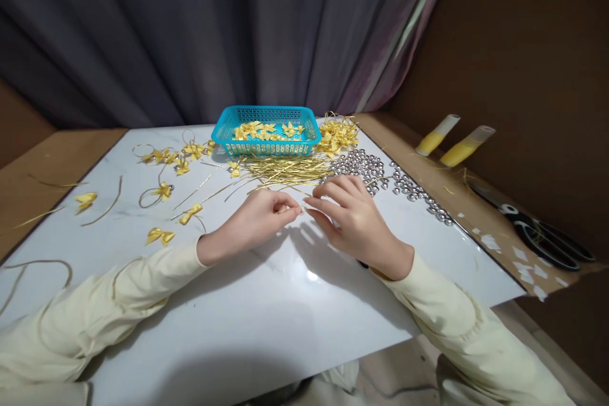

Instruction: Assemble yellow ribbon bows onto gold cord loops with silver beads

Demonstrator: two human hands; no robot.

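My left hand (261, 216) is closed in a pinch over the middle of the white table, thumb and forefinger pressed together. My right hand (356, 219) faces it, its thumb and forefinger drawn close together, the other fingers bent. The two sets of fingertips almost meet around something too small to make out. Just behind the hands lies a pile of cut gold cords (290, 170). Silver beads (364, 165) are heaped beyond my right hand. Yellow ribbon bows (191, 213) lie left of my left hand, some with cord loops.
A blue basket (266, 149) holding yellow bows stands at the back. Beside it is a heap of bows with cords (339, 136). Black-handled scissors (537, 235), paper scraps (490, 242) and two yellow-white rolls (469, 146) lie on the brown surface at right.
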